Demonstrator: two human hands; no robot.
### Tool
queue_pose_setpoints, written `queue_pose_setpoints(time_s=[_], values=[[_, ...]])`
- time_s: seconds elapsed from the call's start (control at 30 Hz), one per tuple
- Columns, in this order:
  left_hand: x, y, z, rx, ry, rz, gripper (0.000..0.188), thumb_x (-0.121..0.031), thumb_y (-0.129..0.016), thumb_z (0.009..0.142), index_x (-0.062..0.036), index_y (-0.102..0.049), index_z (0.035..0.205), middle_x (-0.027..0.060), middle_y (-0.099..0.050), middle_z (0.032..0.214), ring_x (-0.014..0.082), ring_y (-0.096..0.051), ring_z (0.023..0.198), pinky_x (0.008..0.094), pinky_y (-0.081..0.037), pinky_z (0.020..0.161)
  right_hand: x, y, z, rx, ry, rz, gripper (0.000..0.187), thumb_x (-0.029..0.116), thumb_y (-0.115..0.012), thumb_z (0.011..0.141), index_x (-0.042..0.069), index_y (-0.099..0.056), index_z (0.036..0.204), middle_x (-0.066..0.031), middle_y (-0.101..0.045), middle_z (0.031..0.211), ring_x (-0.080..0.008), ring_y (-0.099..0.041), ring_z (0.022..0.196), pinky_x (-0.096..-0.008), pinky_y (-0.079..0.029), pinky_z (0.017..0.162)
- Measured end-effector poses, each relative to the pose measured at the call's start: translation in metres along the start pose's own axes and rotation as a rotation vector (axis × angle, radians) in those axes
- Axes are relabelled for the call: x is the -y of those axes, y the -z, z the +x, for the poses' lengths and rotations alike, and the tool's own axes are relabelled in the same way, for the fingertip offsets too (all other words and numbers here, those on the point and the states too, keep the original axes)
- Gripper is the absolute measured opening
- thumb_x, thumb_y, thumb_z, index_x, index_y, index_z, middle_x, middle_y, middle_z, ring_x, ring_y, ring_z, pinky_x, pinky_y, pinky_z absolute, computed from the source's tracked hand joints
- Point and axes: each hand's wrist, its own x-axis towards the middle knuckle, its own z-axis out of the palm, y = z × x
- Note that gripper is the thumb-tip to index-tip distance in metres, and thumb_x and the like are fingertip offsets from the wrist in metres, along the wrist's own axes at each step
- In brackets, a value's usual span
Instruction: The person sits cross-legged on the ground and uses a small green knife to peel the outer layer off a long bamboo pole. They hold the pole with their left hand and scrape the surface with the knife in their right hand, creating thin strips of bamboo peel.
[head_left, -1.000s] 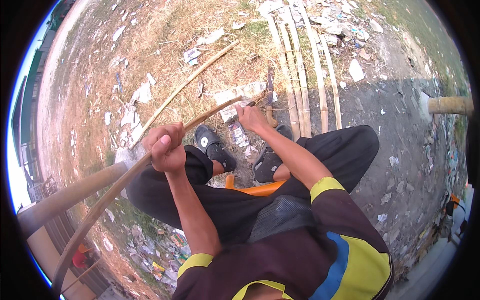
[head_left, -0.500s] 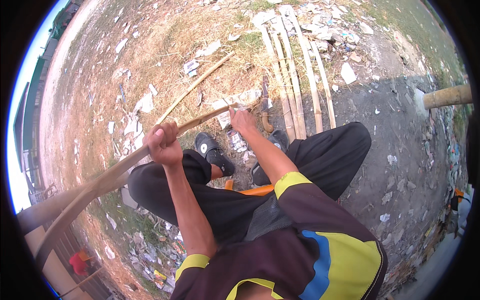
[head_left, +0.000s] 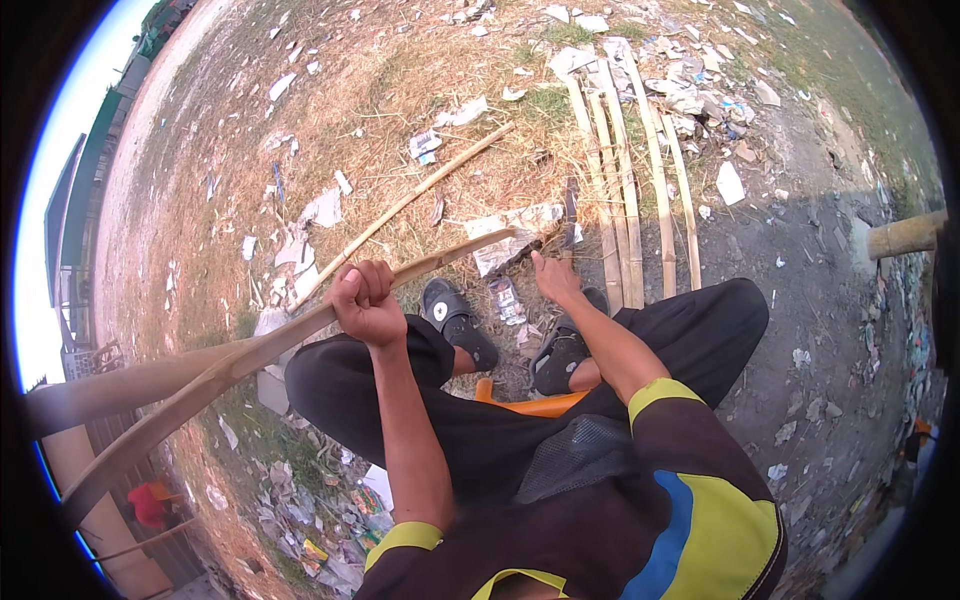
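My left hand (head_left: 368, 300) is closed in a fist around a long split bamboo strip (head_left: 262, 350). The strip slants from the lower left up to its far end in front of my shoes. My right hand (head_left: 556, 276) is just to the right of that end, apart from it, with its fingers curled. A small dark piece (head_left: 535, 245) shows by its fingertips; whether the hand holds it I cannot tell. Just beyond lies a machete (head_left: 571, 205), its dark blade visible and its handle hidden behind the hand.
Several bamboo strips (head_left: 655, 180) lie side by side at the far right. A single thin strip (head_left: 420, 190) lies beyond my left hand. A thick bamboo pole (head_left: 150, 380) runs at the left, another pole (head_left: 905, 236) at the right. Paper scraps (head_left: 500, 240) and litter cover the ground.
My right hand has come off the strip's far end and moved right, toward the machete. My left hand keeps its grip on the strip. The whole view has shifted slightly.
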Motion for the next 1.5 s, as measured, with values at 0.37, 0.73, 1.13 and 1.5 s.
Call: queue_pose_setpoints(time_s=[0.37,0.73,1.13,1.5], values=[[0.008,-0.027,0.005,-0.033,-0.027,0.056,0.036,-0.014,-0.041,0.086,-0.0143,-0.023,0.055,-0.0018,-0.02,0.048,0.0097,-0.014,0.045,0.0297,-0.017,0.047,0.05,-0.006,-0.002,0.009,0.253,0.199,0.068,0.048,-0.027,0.099,-0.004,-0.068,0.083,-0.0334,-0.063,0.088,-0.0503,-0.061,0.086,-0.0548,-0.047,0.083],[0.005,-0.024,0.002,0.015,-0.022,0.079,0.036,-0.015,-0.042,0.084,-0.0142,-0.022,0.054,-0.002,-0.019,0.047,0.0094,-0.013,0.045,0.0299,-0.016,0.046,0.037,-0.009,0.024,-0.019,0.163,0.006,0.067,0.045,-0.028,0.099,-0.006,-0.069,0.083,-0.0322,-0.064,0.083,-0.0464,-0.064,0.084,-0.0527,-0.051,0.077],[0.006,-0.016,0.004,0.043,0.002,0.057,0.036,-0.016,-0.046,0.083,-0.0136,-0.024,0.055,-0.0019,-0.021,0.047,0.0094,-0.016,0.045,0.0297,-0.018,0.047,0.035,-0.01,0.034,0.083,0.055,0.048,0.067,0.047,-0.022,0.1,-0.004,-0.065,0.103,-0.0303,-0.063,0.105,-0.0461,-0.06,0.101,-0.0519,-0.045,0.091],[0.017,-0.032,-0.001,0.212,-0.091,0.091,0.055,-0.046,-0.051,0.095,-0.003,-0.041,0.062,0.0013,-0.031,0.054,0.0137,-0.036,0.053,0.0293,-0.029,0.05,0.031,0.026,-0.004,0.087,0.205,0.128,0.066,0.047,-0.024,0.099,-0.005,-0.064,0.093,-0.0318,-0.062,0.097,-0.046,-0.059,0.097,-0.0507,-0.043,0.088]])
